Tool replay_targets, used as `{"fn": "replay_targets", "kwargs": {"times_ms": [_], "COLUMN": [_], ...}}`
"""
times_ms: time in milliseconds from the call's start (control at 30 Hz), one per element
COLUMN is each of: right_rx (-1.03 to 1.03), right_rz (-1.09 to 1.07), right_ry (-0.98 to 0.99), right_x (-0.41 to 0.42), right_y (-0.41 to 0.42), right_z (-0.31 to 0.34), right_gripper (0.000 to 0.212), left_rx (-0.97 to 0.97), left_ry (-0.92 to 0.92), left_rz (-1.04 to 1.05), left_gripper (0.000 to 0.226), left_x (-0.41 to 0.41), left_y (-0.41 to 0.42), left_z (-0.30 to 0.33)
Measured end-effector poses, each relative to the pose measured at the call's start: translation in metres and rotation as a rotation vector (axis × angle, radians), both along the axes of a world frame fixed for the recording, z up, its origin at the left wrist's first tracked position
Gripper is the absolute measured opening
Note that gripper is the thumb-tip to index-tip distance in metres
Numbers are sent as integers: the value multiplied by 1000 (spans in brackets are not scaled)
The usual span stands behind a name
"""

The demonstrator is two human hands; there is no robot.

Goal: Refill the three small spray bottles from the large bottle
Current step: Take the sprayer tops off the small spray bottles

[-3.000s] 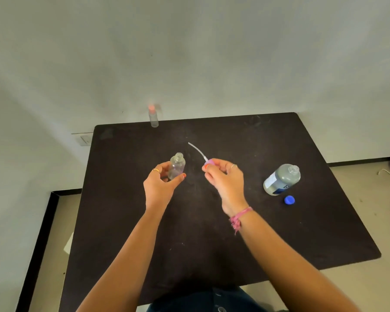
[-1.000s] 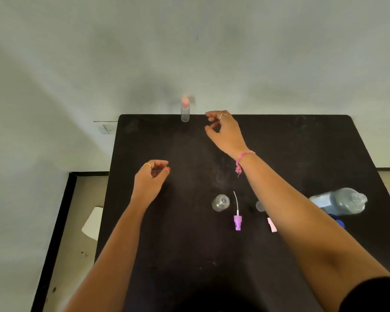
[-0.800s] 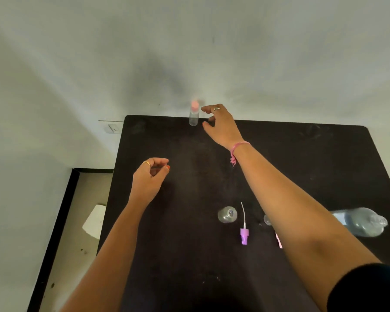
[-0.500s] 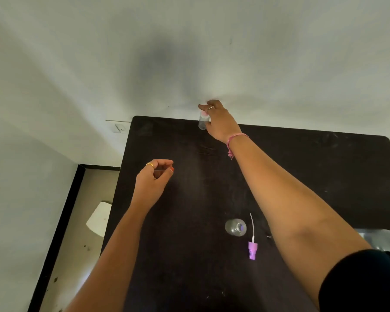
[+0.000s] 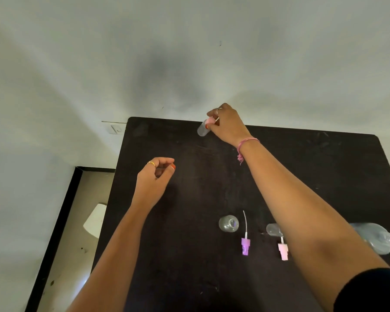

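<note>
— Where was the third spray bottle?

— At the table's (image 5: 324, 158) far edge, tilted. My right hand (image 5: 226, 124) pinched the pink-capped spray bottle (image 5: 203, 128) by its top.

— And your left?

— My left hand (image 5: 154, 179) hovered over the table, fingers loosely curled, holding nothing.

— The rest?

— Nearer me stood an open small bottle (image 5: 229, 223), a purple sprayer (image 5: 245, 243) beside it, then a pink sprayer (image 5: 282, 251). The large bottle (image 5: 376, 239) lay on its side at right.

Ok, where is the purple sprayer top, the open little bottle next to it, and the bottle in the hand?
purple sprayer top (image 5: 245, 245), head view, on its purple cap.
open little bottle (image 5: 228, 224), head view, on its clear shoulder.
held bottle (image 5: 202, 130), head view, on its clear body.
</note>
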State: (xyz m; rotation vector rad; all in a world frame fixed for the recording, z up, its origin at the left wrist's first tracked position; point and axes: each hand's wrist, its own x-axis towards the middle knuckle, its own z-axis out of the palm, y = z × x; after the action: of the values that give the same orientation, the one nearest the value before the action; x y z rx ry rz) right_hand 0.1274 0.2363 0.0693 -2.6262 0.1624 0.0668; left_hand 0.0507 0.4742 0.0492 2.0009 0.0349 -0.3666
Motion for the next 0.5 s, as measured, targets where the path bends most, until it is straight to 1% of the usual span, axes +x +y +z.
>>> {"fn": "replay_targets", "kwargs": {"times_ms": [67,133,267,333,400,500], "right_rx": [62,112,145,169,174,153], "right_rz": [39,102,223,259,291,309], "right_ry": [10,26,79,91,78,31], "right_x": [-11,-25,-56,-70,-83,-98], "right_y": [-6,-11,-13,-12,-12,-14], "right_z": [24,51,104,125,142,158], "right_gripper": [29,26,24,22,21,20], "left_rx": [-13,-5,76,103,104,71], "left_ry": [-43,-94,-206,-243,-275,-336], "left_rz": [-7,-20,-81,-135,-154,-121], "left_gripper": [18,26,57,67,68,59], "left_x": [-4,-8,-17,-22,-30,-44], "left_y": [-8,-17,-38,-48,-56,-62], "left_z": [10,21,43,57,71,89]}}
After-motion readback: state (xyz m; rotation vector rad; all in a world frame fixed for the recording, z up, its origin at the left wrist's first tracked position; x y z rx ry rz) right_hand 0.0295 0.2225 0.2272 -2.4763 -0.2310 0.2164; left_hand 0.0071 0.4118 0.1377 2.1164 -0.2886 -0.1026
